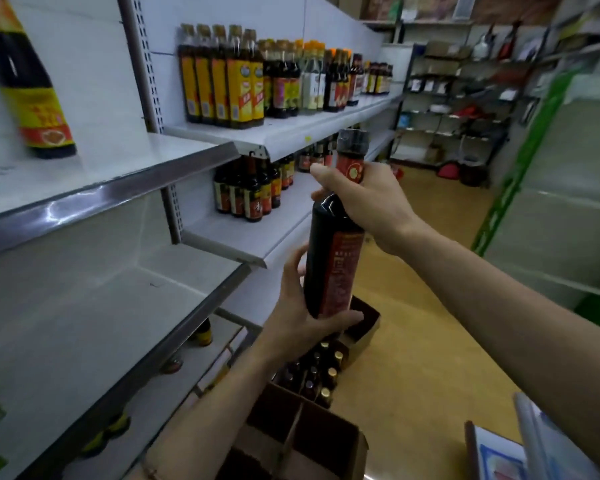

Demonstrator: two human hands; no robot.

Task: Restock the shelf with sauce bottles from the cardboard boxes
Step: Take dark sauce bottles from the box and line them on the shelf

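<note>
Head view
Sauce bottle (329, 258): dark, red-labelled, upright with a slight tilt, held in the air between both hands, in front of the shelf edges.
Right hand (368, 206): above, fingers wrapped round the bottle's neck and shoulder, just under the cap.
Left hand (302, 306): below, fingers and thumb curled round the bottle's base.
Shelf (94, 174): left of the hands, its near bay carrying one yellow-labelled bottle (25, 84) at the far left.
Shelved bottles (243, 77): rows up and beyond the hands, on the next bay.
Cardboard boxes (329, 445): on the floor directly beneath the hands; one open box with dividers, and behind it another showing capped bottles (321, 372).
</note>
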